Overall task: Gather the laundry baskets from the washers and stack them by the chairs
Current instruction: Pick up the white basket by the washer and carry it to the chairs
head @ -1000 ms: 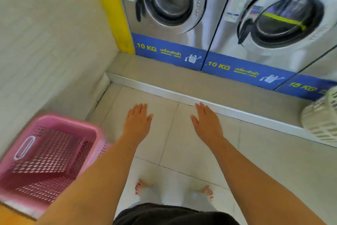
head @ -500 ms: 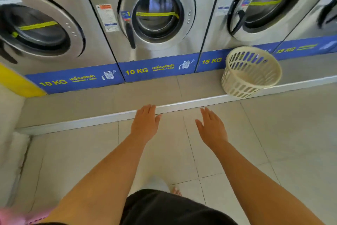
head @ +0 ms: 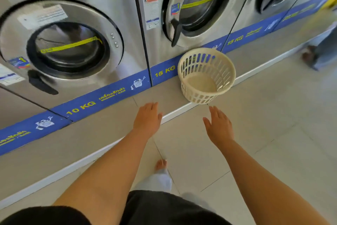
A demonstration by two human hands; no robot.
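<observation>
A round cream laundry basket (head: 207,76) with slotted walls sits empty on the raised step in front of the 15 KG washer (head: 193,11), tipped slightly over the step's edge. My left hand (head: 147,119) reaches forward with flat, spread fingers, below and left of the basket. My right hand (head: 219,127) is held out the same way just below the basket, a short gap away. Both hands hold nothing.
A row of steel washers lines the wall, the 10 KG washer (head: 69,46) at left. A grey step (head: 102,129) with a white edge runs along them. Another person's legs (head: 321,51) stand at far right. My foot (head: 161,165) is on the tiled floor.
The view has swung right along the washers. The pink basket at left is out of sight and the cream basket has come close, just ahead of my outstretched hands.
</observation>
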